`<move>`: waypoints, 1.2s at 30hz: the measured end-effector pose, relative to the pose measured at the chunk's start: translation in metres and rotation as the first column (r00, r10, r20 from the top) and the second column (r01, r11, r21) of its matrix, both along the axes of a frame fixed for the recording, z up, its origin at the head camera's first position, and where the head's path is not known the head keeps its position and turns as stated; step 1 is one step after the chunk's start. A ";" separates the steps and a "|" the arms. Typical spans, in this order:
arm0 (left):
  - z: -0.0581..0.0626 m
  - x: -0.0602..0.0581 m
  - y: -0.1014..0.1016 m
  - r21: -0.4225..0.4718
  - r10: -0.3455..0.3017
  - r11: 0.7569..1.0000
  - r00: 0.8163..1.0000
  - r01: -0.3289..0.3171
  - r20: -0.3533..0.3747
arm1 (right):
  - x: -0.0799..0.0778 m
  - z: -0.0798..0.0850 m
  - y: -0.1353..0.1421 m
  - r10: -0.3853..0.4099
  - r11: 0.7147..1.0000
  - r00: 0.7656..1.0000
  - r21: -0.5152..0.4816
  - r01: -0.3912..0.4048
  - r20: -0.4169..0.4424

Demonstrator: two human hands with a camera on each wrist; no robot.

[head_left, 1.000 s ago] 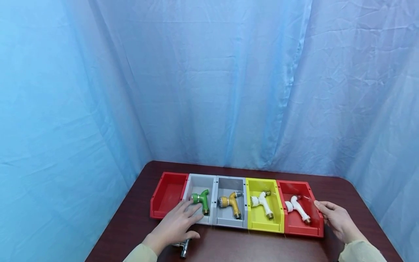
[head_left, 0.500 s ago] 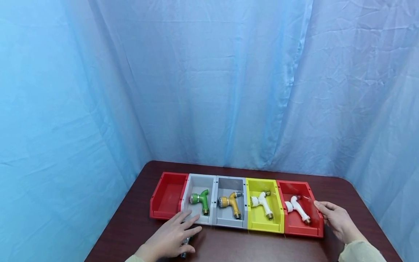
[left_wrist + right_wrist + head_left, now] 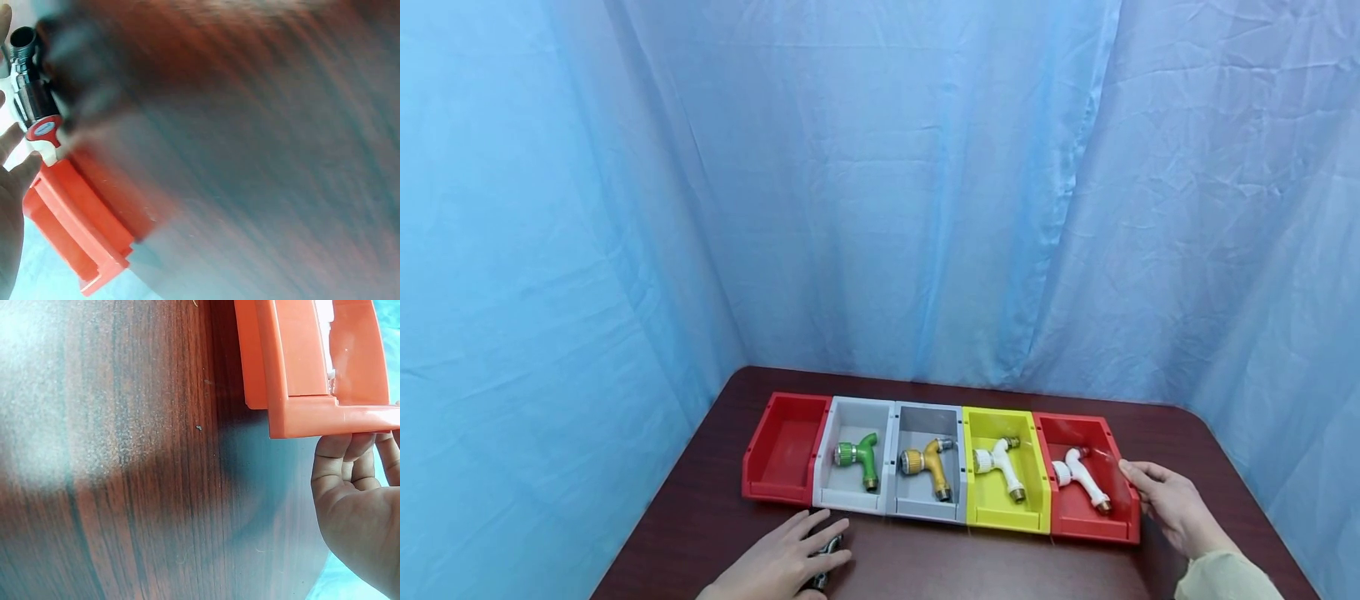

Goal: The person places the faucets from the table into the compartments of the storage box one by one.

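My left hand (image 3: pixel 778 558) is over a chrome faucet (image 3: pixel 830 552) on the table in front of the bins, its fingers spread and fairly straight. In the left wrist view, fingertips lie right beside the chrome faucet (image 3: pixel 34 94), which shows a threaded end and a red-and-white piece. My right hand (image 3: pixel 1172 506) holds the right side wall of the rightmost red bin (image 3: pixel 1093 531), thumb at the rim and fingers against the outside. In that bin lies a white faucet (image 3: pixel 1081 477). The left palm hides part of the chrome faucet.
Joined in a row are a left red bin (image 3: pixel 784 450), a white bin (image 3: pixel 850 500) with a green faucet (image 3: pixel 865 458), a grey bin (image 3: pixel 925 510) with a yellow faucet (image 3: pixel 935 469), and a yellow bin (image 3: pixel 1007 518) with another white faucet (image 3: pixel 1003 467). Blue curtains (image 3: pixel 880 208) surround the table (image 3: pixel 970 567).
My left hand has moved back from the front of the white bin toward the near table edge, over the chrome faucet. The right hand stays at the red bin.
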State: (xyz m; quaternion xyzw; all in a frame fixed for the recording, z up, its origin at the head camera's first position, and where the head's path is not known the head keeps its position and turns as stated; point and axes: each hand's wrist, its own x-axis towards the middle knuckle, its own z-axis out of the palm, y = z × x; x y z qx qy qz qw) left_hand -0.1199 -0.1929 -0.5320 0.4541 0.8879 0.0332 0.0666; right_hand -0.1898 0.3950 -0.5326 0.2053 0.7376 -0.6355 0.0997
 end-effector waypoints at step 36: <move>-0.018 0.005 -0.011 0.036 -0.109 0.993 0.988 0.114 -0.111 | 0.001 -0.001 0.000 0.005 0.998 1.000 0.066 -0.005 0.003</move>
